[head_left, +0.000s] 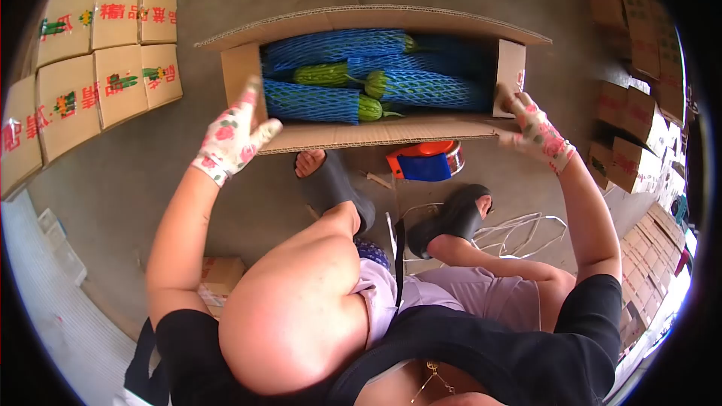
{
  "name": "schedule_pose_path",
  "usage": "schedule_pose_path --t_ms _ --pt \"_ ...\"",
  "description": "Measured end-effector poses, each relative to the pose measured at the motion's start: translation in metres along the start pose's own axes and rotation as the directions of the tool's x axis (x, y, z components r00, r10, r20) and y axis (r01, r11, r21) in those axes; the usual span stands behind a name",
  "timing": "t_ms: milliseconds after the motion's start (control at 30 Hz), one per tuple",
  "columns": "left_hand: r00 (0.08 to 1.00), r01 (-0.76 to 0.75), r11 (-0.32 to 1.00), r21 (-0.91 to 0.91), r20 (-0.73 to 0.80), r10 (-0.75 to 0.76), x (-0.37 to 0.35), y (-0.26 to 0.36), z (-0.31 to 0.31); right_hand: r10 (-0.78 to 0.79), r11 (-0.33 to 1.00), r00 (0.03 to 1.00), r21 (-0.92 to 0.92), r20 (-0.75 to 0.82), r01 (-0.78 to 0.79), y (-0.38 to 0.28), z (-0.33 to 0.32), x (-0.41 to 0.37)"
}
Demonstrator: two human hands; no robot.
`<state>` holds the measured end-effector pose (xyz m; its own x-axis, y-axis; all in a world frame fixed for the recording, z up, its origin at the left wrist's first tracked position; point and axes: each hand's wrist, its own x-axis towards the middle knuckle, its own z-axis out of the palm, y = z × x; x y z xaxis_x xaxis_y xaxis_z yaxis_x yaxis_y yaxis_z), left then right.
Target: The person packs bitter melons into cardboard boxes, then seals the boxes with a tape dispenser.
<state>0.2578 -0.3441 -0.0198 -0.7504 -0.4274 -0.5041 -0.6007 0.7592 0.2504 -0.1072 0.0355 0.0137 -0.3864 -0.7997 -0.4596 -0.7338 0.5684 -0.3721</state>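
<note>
An open cardboard box (376, 135) stands on the floor in front of me, its long flaps spread. Inside lie several long green gourds (368, 109) in blue mesh sleeves (432, 89). My left hand (235, 135), in a white glove with pink flowers, is at the box's left end flap (242, 79), fingers stretched out and thumb apart. At the right end flap (511, 68) is my right hand (538, 134) in a matching glove, its fingers against the flap and its thumb spread toward the near flap. Neither hand holds a gourd.
A red and blue tape dispenser (425, 162) lies on the floor between my feet and the box. Loose white strapping (526, 229) is tangled near my right foot. Printed cartons (113, 68) are stacked at the left, and more boxes (628, 109) stand at the right.
</note>
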Motion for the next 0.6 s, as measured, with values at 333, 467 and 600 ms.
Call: schedule_pose_path --t_ms 333,467,600 --pt "0.960 -0.062 0.998 0.004 0.274 0.059 0.069 0.002 -0.029 0.342 0.935 0.825 -0.077 0.451 -0.345 0.002 -0.028 0.097" --pt "0.882 -0.408 0.905 0.121 -0.204 0.425 0.056 0.050 0.004 0.246 0.962 0.921 0.039 0.301 -0.270 0.029 -0.004 0.097" --pt "0.804 -0.423 0.868 0.261 -0.333 0.492 0.045 0.114 0.067 0.306 0.918 0.909 0.165 0.283 -0.361 0.044 0.009 0.095"
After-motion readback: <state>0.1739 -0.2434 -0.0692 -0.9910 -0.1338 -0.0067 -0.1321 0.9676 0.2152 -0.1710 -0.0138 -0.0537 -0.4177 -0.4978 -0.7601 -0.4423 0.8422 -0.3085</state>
